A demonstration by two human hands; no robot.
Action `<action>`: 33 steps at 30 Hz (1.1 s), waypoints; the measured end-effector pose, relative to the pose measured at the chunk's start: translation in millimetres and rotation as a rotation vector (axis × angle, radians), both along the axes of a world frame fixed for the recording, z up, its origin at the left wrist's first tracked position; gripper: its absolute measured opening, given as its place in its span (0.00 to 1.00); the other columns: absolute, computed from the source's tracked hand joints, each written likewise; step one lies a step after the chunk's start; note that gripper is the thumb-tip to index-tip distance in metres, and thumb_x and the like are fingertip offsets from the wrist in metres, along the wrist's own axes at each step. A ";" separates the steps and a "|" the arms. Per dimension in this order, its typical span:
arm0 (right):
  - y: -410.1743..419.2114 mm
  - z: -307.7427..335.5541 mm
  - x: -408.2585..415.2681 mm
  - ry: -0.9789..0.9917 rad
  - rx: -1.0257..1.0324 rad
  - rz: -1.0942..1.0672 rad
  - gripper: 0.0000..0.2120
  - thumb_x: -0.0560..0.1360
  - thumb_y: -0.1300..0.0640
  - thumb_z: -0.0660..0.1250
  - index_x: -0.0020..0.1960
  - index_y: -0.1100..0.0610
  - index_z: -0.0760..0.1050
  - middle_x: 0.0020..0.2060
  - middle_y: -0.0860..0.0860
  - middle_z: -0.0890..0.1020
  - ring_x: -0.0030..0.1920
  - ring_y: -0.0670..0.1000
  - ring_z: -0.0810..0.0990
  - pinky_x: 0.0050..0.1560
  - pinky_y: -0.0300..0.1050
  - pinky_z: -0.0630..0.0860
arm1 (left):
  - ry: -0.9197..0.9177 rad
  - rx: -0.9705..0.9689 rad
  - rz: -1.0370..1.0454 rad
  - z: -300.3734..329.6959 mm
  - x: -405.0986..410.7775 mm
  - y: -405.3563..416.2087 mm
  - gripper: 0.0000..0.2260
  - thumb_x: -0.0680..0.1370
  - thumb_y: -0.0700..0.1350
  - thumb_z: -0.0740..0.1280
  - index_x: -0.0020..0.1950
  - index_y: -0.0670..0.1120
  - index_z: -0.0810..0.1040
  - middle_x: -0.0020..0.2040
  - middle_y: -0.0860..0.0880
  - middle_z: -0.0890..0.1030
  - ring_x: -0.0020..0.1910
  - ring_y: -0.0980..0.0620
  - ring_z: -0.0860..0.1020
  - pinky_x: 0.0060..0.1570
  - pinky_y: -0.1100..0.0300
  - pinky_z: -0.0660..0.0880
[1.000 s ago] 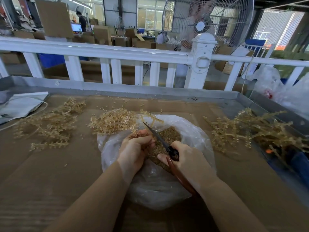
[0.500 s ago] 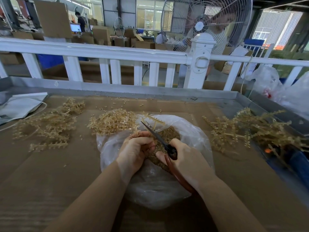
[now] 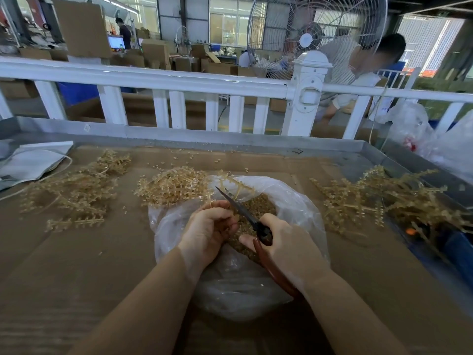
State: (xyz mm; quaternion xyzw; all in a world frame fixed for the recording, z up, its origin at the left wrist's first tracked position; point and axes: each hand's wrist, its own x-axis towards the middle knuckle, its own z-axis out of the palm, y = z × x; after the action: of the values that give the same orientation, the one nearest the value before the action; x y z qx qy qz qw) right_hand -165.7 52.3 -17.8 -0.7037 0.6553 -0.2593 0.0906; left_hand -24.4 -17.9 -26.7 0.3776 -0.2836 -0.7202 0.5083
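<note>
My left hand grips a tan plastic sprig whose stem sticks up from my fist over an open clear plastic bag. My right hand holds red-handled scissors, their dark blades slightly parted and pointing up-left against the sprig just above my left fingers. The bag lies on the cardboard-covered table and holds a heap of small tan cut pieces.
Piles of tan sprigs lie at the left, at the middle behind the bag and at the right. A grey folded item sits far left. A white railing, a large fan and a person are beyond the table.
My hands and the scissors have hardly moved over the bag. The person behind the fan has moved to the right and bent down.
</note>
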 end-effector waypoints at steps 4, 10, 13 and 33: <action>2.7 4.3 -2.7 0.029 -0.009 -0.002 0.14 0.73 0.36 0.64 0.44 0.45 0.67 0.34 0.43 0.75 0.37 0.43 0.74 0.33 0.34 0.65 | 0.034 0.018 0.032 0.3 -0.5 -0.3 0.08 0.73 0.29 0.63 0.41 0.41 0.75 0.28 0.46 0.78 0.24 0.52 0.77 0.26 0.64 0.76; 6.8 10.0 -10.8 0.031 -0.012 -0.017 0.03 0.76 0.48 0.64 0.48 0.46 0.71 0.38 0.44 0.78 0.41 0.46 0.78 0.41 0.40 0.73 | 0.079 0.049 0.109 -1.5 -2.5 -2.8 0.09 0.76 0.30 0.61 0.43 0.42 0.76 0.29 0.46 0.78 0.25 0.52 0.77 0.24 0.64 0.74; 6.4 7.9 -11.1 0.020 -0.048 -0.048 0.03 0.76 0.49 0.64 0.49 0.46 0.71 0.37 0.42 0.76 0.40 0.45 0.76 0.37 0.35 0.68 | 0.068 0.039 0.131 -2.4 -3.4 -2.5 0.09 0.77 0.31 0.61 0.45 0.42 0.77 0.35 0.44 0.77 0.31 0.50 0.76 0.25 0.64 0.75; 3.5 -17.6 -5.9 0.064 -0.073 -0.144 0.13 0.75 0.45 0.64 0.57 0.47 0.72 0.45 0.45 0.80 0.47 0.48 0.79 0.40 0.39 0.70 | 0.053 -0.001 0.108 -3.9 -6.8 -1.5 0.03 0.76 0.33 0.66 0.45 0.40 0.76 0.28 0.49 0.79 0.28 0.55 0.77 0.29 0.65 0.77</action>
State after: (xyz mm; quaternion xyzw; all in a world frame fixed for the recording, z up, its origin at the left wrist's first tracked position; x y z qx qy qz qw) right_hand -171.5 55.8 -35.4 -0.6655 0.6969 -0.2662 0.0248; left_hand -31.2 -19.4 -30.5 0.3727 -0.2496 -0.7013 0.5540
